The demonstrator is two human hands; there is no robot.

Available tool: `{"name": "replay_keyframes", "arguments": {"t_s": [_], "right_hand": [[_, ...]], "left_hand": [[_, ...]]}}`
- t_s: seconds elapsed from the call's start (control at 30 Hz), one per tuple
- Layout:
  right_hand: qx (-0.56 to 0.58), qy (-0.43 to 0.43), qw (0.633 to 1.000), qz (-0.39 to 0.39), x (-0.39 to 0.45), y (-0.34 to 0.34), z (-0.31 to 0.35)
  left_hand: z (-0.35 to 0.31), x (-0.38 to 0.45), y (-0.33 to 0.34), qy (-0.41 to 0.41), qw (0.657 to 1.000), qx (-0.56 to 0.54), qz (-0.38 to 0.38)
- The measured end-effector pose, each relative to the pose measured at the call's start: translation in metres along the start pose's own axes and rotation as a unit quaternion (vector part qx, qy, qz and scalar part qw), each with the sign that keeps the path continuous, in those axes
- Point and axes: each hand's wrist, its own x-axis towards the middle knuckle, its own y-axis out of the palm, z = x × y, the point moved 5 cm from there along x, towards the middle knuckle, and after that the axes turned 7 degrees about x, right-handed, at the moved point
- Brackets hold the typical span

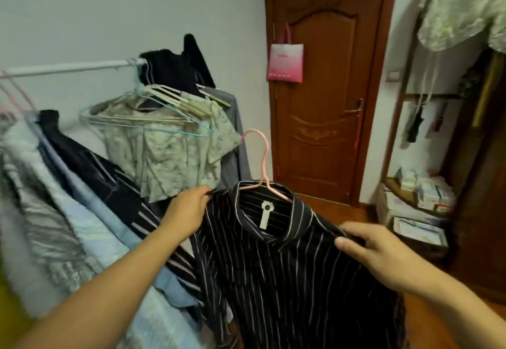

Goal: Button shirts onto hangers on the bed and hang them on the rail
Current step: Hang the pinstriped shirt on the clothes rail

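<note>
Black striped shirt (pixel 295 272) is held up in the air betw. both hands, on a pink hanger (pixel 264 168) whose hook sticks up free above the collar, not on anything. White label shows inside the neck. Front looks closed below the collar, but buttons too small to tell.

Left hand (pixel 189 210) pinches the shirt's left shoulder edge, fingers curled round the fabric. Right hand (pixel 375 250) grips the other shoulder, thumb on top, fingers underneath w/ the cloth betw. them.

Above & beyond the left hand: white rail (pixel 68 68) running along the wall. On it a pale crinkled short-sleeve shirt (pixel 164 157) hangs on light hangers, w/ a bunch of spare hangers (pixel 169 99) in front of its collar, and dark garments (pixel 169 71) plus a grey one behind. Pale shirt's hem is just beside the left hand's fingertips; touching or not, can't tell.

Left of the left forearm: row of clothes tilted toward the camera — dark striped piece (pixel 109 181), light blue items (pixel 90 228), grey patterned one (pixel 46 228) — blurry. Pink hangers at the rail's far left end.

Beyond the right hand: brown wooden door (pixel 325 97), shut, w/ a pink tote bag (pixel 285 60) hanging at its left edge. Right of the right hand: dark shelf unit (pixel 482 184) w/ boxes (pixel 421 195) stacked low, and a pale green garment (pixel 462 6) hanging up high.
</note>
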Motion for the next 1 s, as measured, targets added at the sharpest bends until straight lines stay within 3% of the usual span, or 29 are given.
{"name": "replay_keyframes", "arguments": {"t_s": [0.07, 0.13, 0.3, 0.4, 0.53, 0.73, 0.9, 1.0], "right_hand": [[-0.009, -0.024, 1.0, 0.005, 0.027, 0.005, -0.005], [-0.031, -0.048, 0.998, -0.021, 0.057, 0.01, -0.005], [-0.068, -0.081, 0.994, -0.036, 0.134, 0.041, 0.027], [-0.084, -0.127, 0.988, -0.036, 0.184, 0.051, 0.084], [-0.091, -0.206, 0.973, -0.057, 0.254, 0.067, 0.191], [-0.086, -0.233, 0.966, -0.072, 0.33, 0.158, 0.315], [-0.159, -0.242, 0.957, 0.009, 0.331, 0.251, 0.299], [-0.147, -0.253, 0.956, 0.034, 0.327, 0.276, 0.284]], "left_hand": [[0.018, 0.008, -0.003, -0.048, 0.998, -0.019, 0.029], [0.037, 0.007, -0.013, -0.083, 0.995, 0.034, 0.034], [0.043, -0.036, -0.112, -0.048, 0.961, 0.223, -0.157], [0.057, -0.058, -0.177, -0.068, 0.929, 0.289, -0.22], [0.099, -0.068, -0.222, -0.16, 0.937, 0.22, -0.219], [0.143, -0.066, -0.217, -0.231, 0.939, 0.144, -0.21], [0.153, -0.065, -0.208, -0.246, 0.927, 0.134, -0.25], [0.155, -0.065, -0.205, -0.251, 0.922, 0.157, -0.248]]}}
